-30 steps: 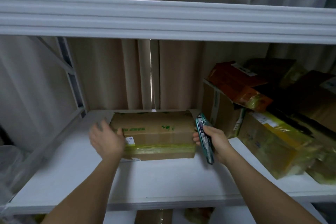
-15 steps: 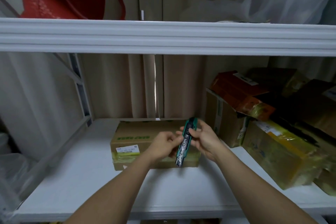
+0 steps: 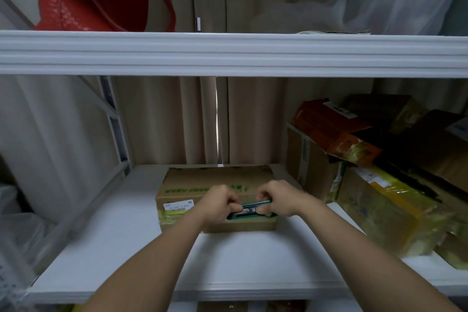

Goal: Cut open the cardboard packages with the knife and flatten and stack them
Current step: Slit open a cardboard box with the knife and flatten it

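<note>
**Knife brought level in both hands; package not yet cut**

Left side of the shelf (image 3: 106, 248): bare white board, with loose plastic wrapping (image 3: 15, 225) at the far-left edge. Nothing here bears on the task.

Centre: the taped cardboard package (image 3: 192, 185) lies flat toward the far side of the shelf, label facing you. Its tape looks intact. A second ago your left hand (image 3: 219, 201) was on the package's left end and the knife stood upright in your right hand alone. You have since taken the left hand off the package and brought it to the knife.

The knife (image 3: 253, 208) is now turned level, held just in front of the package's near face. Your left hand pinches its left end, fingers curled around the body. Your right hand (image 3: 276, 200) grips the right end, fingers likewise curled. The blade cannot be made out between the fingers, so whether it is extended is unclear; the two-handed hold suggests you are working the slider.

Meaning for the task: you are still preparing the tool. No package has been opened, flattened or stacked.

Right side: a pile of further packages (image 3: 379, 200), several in yellow tape, leans against each other and awaits the same treatment.
</note>
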